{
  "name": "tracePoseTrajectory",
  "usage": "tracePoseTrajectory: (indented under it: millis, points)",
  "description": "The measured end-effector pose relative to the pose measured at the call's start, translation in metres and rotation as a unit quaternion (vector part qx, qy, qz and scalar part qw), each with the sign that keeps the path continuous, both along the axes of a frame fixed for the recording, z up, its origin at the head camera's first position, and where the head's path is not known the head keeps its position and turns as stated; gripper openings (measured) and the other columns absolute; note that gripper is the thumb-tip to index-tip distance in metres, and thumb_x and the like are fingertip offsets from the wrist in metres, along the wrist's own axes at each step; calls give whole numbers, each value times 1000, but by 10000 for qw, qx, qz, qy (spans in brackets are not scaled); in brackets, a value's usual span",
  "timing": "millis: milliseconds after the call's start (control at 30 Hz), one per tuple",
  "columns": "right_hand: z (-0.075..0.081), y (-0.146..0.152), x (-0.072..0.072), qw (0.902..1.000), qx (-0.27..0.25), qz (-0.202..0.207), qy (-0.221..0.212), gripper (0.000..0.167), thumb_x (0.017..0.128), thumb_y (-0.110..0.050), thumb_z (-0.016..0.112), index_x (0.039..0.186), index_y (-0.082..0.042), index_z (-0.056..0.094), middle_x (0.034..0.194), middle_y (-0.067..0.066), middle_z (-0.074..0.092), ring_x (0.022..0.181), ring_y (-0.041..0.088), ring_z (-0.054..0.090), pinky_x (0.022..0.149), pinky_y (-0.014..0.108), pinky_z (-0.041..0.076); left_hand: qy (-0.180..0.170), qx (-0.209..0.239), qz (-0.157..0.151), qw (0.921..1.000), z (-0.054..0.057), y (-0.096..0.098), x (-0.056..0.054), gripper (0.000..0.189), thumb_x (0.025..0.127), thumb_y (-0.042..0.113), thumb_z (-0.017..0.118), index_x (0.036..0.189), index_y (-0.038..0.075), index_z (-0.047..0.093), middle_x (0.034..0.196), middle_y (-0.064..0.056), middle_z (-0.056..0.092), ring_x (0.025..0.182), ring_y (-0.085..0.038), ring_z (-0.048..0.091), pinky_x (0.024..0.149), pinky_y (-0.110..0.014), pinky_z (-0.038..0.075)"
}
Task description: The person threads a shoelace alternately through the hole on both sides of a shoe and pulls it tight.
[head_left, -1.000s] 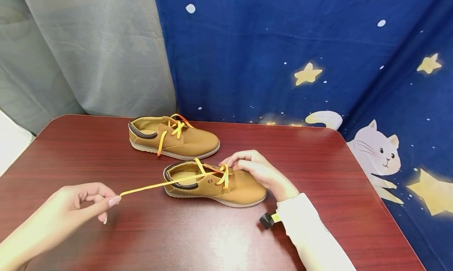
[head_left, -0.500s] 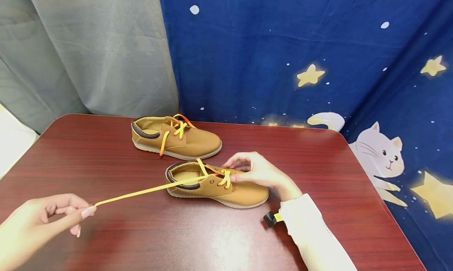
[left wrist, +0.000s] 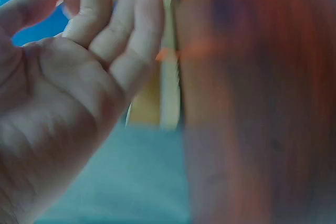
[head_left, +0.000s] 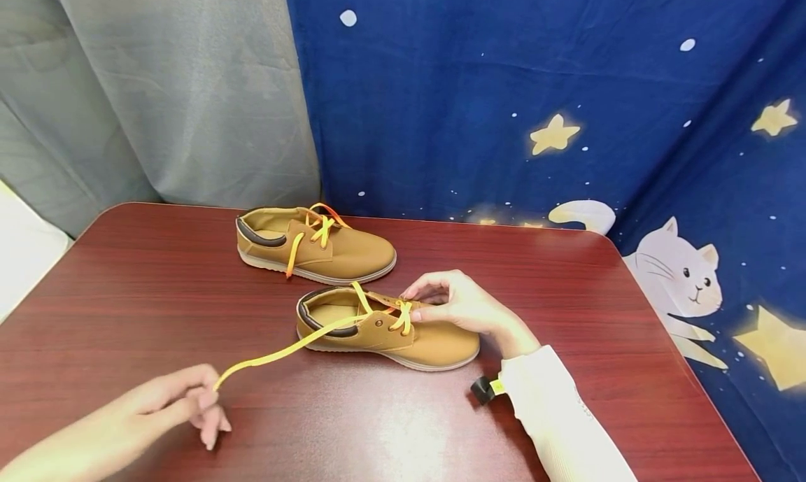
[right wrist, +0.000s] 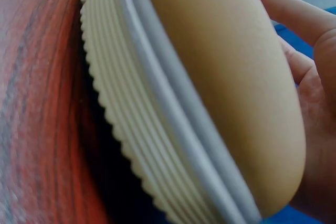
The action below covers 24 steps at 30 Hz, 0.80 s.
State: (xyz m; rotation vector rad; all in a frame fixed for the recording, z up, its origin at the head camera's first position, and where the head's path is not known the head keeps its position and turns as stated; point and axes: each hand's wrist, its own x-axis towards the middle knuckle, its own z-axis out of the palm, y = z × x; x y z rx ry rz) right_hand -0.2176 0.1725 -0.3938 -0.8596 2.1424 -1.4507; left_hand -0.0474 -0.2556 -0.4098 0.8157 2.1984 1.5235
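Observation:
A tan shoe with yellow-orange laces stands nearest, its toe to the right. My left hand is left of its heel and pinches the free end of a yellow shoelace, which hangs in a slack curve across the shoe's opening. In the blurred left wrist view the left hand shows its palm and bent fingers. Over the front of the near shoe my right hand holds it, thumb by the crossed lace and fingers toward the far side. The right wrist view has the toe large beside that hand.
A matching tan shoe stands behind, its own laces partly threaded and loose. Both shoes are on a dark red wooden table. A grey curtain and a blue starry curtain hang beyond the table's back edge.
My left hand drew the lace out to the left, then came back right and lower, and the taut lace went slack. My right thumb shifted onto the top of the shoe near the crossed lace.

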Motion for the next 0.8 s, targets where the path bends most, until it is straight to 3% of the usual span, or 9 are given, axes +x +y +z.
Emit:
tracePoseTrajectory:
  millis: [67, 133, 300, 433, 567, 700, 800]
  points:
    - [0, 0, 0, 10000, -7, 37, 22, 29, 84, -6, 80, 112, -6, 73, 109, 11, 76, 101, 15, 72, 96, 37, 56, -493, 500, -486, 9964, -1, 15, -6, 30, 104, -9, 26, 101, 6, 52, 87, -8, 71, 93, -20, 70, 83, -22, 47]
    - [0, 0, 0, 10000, 3, 58, 29, 29, 84, -6, 80, 112, -5, 72, 109, 12, 76, 101, 15, 72, 97, 38, 56, -837, 850, -739, 9901, 1, 28, -12, 30, 104, -8, 22, 99, 2, 51, 86, -13, 69, 93, -23, 70, 85, -24, 48]
    - [0, 0, 0, 9999, 39, 79, 52, 29, 84, -7, 80, 112, -5, 72, 109, 11, 76, 101, 16, 72, 97, 36, 56, -984, 1248, -742, 9845, 7, 54, -24, 34, 107, -3, 21, 95, -3, 52, 76, -19, 61, 91, -27, 70, 86, -29, 52]
    - [2, 0, 0, 9997, 164, 105, 124, 29, 85, -8, 80, 112, -8, 73, 107, 8, 76, 99, 17, 73, 95, 33, 56, -747, 1032, -245, 9915, 15, 68, -28, 29, 108, 1, 32, 96, -3, 59, 73, -18, 63, 87, -25, 70, 83, -30, 55]
    - [7, 0, 2, 9983, 419, 153, 367, 28, 85, -11, 80, 112, -10, 72, 106, 7, 77, 99, 18, 73, 95, 33, 56, -345, 307, 620, 9970, 30, 79, -32, 24, 105, 12, 50, 105, 5, 74, 84, -6, 76, 93, -15, 72, 85, -25, 56]
    - [12, 0, 4, 9953, 693, 226, 643, 29, 85, -12, 80, 113, -10, 72, 106, 6, 76, 99, 17, 72, 95, 32, 56, -39, -145, 1447, 9894, 44, 88, -38, 17, 99, 20, 64, 107, 15, 79, 97, 1, 79, 95, -6, 70, 83, -21, 55]
    - [14, 1, 5, 9936, 807, 282, 744, 30, 85, -13, 80, 114, -10, 71, 108, 6, 76, 101, 16, 71, 96, 33, 56, 100, -146, 1770, 9841, 53, 95, -45, 19, 96, 20, 69, 111, 13, 78, 93, 1, 79, 88, -5, 71, 81, -21, 56]
